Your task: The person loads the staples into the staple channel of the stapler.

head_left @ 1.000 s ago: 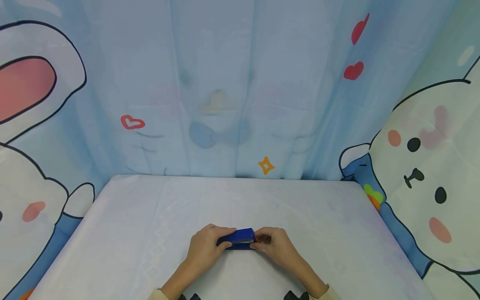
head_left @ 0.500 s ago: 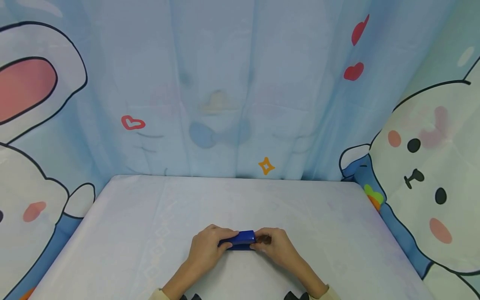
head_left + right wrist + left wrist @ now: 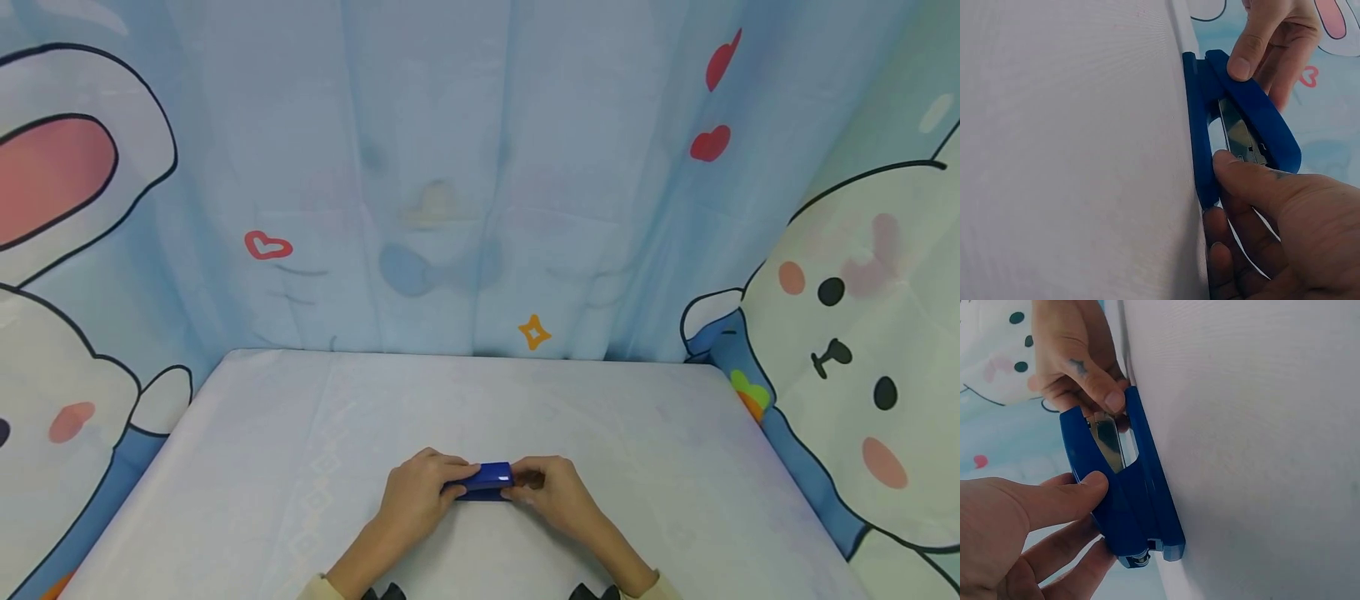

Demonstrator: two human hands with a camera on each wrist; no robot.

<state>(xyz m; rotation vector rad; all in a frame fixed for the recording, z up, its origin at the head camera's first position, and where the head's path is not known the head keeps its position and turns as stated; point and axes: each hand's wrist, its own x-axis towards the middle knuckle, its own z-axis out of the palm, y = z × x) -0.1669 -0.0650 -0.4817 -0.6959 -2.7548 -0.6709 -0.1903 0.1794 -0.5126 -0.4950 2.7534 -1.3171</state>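
Observation:
A blue stapler [image 3: 492,475] sits on the white table, its base flat and its upper arm raised at the front end. The metal magazine [image 3: 1107,442] shows in the gap between arm and base. My left hand [image 3: 415,497] grips the upper arm near the hinge end, thumb [image 3: 1094,485] on the near side and fingers behind. At the front end, my right hand [image 3: 553,493] pinches the stapler, its thumb [image 3: 1225,161] in the gap beside the base. What the right fingertips touch is partly hidden.
White cloth covers the table [image 3: 300,433] around both hands. Behind it hangs a light blue curtain [image 3: 420,125] with cartoon animals and hearts. Dark objects [image 3: 592,592] show at the bottom edge near the sleeves.
My left hand has shifted slightly to the right, and the stapler's upper arm sits a little lower. The right hand has hardly moved.

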